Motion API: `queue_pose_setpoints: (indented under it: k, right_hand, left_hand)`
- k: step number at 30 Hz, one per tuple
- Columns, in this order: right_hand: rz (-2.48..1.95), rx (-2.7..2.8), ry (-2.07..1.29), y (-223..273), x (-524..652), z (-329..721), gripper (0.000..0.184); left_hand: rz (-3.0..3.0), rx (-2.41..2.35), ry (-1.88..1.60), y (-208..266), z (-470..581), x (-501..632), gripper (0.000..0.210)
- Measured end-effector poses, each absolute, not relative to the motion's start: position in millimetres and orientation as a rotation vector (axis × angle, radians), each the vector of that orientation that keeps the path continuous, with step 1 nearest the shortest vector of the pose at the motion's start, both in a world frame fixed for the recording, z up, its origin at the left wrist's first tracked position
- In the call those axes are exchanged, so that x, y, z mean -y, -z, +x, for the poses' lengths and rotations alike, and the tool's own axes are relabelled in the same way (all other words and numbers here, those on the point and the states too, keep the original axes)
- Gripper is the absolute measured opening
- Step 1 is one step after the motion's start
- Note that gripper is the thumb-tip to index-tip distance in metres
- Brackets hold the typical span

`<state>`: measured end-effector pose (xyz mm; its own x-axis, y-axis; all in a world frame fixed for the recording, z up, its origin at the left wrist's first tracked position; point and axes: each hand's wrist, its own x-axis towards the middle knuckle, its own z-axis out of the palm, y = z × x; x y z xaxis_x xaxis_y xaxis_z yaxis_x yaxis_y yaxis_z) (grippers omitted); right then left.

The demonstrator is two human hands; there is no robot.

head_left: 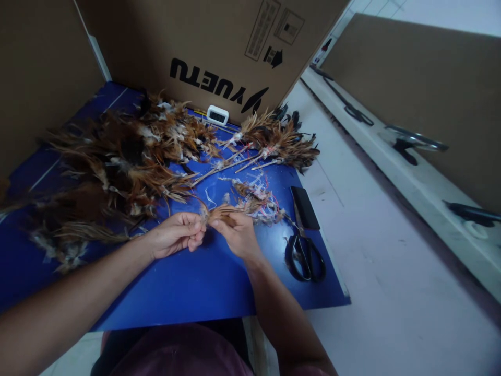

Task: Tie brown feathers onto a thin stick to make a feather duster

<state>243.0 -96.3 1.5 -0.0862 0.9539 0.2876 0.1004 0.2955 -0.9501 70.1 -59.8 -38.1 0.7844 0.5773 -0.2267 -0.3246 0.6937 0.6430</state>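
Both my hands meet above the front of the blue tabletop (219,297). My left hand (178,234) is closed, pinching the pale base of a small bunch of brown feathers (222,211). The fingers of my right hand (238,232) are closed around the feathered part of the same bunch. Just beyond them lies a tangle of white and red string (260,201) with feather scraps in it. To the left spreads a large heap of brown and dark feathers (129,162). Feather bundles tied on sticks (274,141) lie at the back right.
Black-handled scissors (305,256) lie near the right edge, beside a flat black block (305,208). A small white digital clock (217,115) stands at the back against a large cardboard box (219,47). More cardboard (422,94) stands on the right, past a pale ledge with several dark tools.
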Motion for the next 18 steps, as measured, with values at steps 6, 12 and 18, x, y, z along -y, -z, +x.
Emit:
queue_pose_setpoints:
  k: [6, 12, 18]
  right_hand:
    - [-1.042, 1.487, -0.970, -0.2, 96.3, 243.5, 0.010]
    - [-1.023, 1.505, -0.991, 0.9, 95.1, 244.1, 0.011]
    - [-1.004, 1.505, -1.016, 2.0, 94.6, 244.1, 0.011]
  left_hand:
    - [0.633, -0.450, -0.505, 35.6, 70.1, 60.0, 0.023]
    - [0.637, -0.452, -0.499, 35.4, 70.3, 59.9, 0.023]
    - [0.643, -0.466, -0.499, 34.6, 70.7, 60.7, 0.027]
